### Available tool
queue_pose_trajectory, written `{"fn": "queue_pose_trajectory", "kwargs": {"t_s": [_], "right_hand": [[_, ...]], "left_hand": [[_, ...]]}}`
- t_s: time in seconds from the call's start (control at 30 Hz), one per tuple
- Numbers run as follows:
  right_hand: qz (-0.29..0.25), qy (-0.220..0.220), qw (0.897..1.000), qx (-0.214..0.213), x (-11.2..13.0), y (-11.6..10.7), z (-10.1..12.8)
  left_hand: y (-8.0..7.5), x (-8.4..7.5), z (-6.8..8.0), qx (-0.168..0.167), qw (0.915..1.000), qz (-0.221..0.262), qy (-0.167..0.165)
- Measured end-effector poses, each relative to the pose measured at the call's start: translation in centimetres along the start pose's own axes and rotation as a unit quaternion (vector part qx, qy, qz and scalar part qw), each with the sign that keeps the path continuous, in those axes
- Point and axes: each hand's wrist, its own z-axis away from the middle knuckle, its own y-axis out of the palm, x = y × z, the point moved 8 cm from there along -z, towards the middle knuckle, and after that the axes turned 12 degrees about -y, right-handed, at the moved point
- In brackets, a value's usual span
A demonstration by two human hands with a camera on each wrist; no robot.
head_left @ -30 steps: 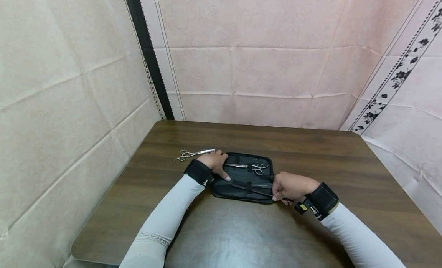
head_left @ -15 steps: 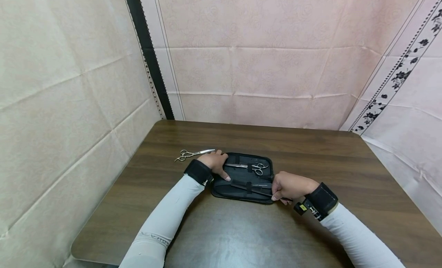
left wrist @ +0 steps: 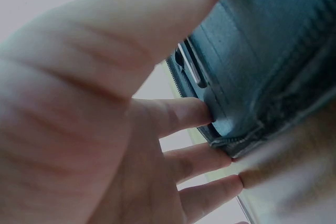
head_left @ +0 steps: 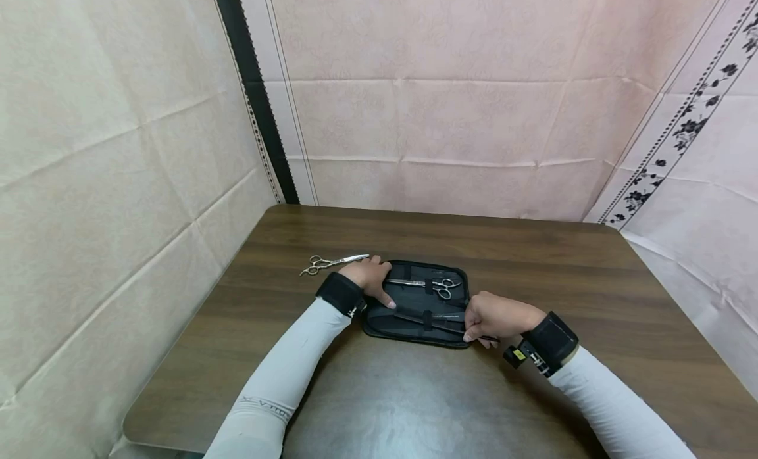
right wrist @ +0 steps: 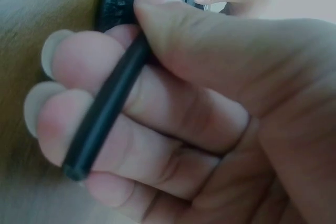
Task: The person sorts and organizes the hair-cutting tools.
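A black zip case (head_left: 385,337) lies unfolded on the table. My left hand (head_left: 368,277) rests on its left end, thumb over the inside and fingers fairly straight along the edge, as the left wrist view also shows. At the case's lower right corner my right hand (head_left: 497,314) grips a slim black tool (right wrist: 107,111) by its round, rod-like handle, thumb against curled fingers. The tool's other end runs left under an elastic loop (head_left: 428,319) in the case; its kind cannot be told. Silver scissors (head_left: 443,290) sit under another loop higher up.
Another pair of silver scissors (head_left: 326,264) lies on the wooden table (head_left: 521,248) just left of the left hand. A thin grey toothed strip (head_left: 448,316) shows in the case above the black tool. Pale cloth hangs (head_left: 462,117) behind the table.
My right hand has shifted slightly left, and the black tool has slid a little further into the case with it. The left hand stays in place.
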Motion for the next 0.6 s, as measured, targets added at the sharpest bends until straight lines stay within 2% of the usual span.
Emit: {"fn": "queue_pose_trajectory", "kwargs": {"t_s": [0.37, 0.6], "right_hand": [[-0.025, 0.003, 1.0, -0.004, -0.01, 0.05, -0.24], [-0.026, 0.023, 0.999, -0.003, 0.03, 0.04, -0.04]], "left_hand": [[0.03, 0.05, 0.05, 0.001, 1.0, 0.003, 0.001], [0.17, -0.05, -0.12, 0.002, 1.0, 0.007, 0.005]]}}
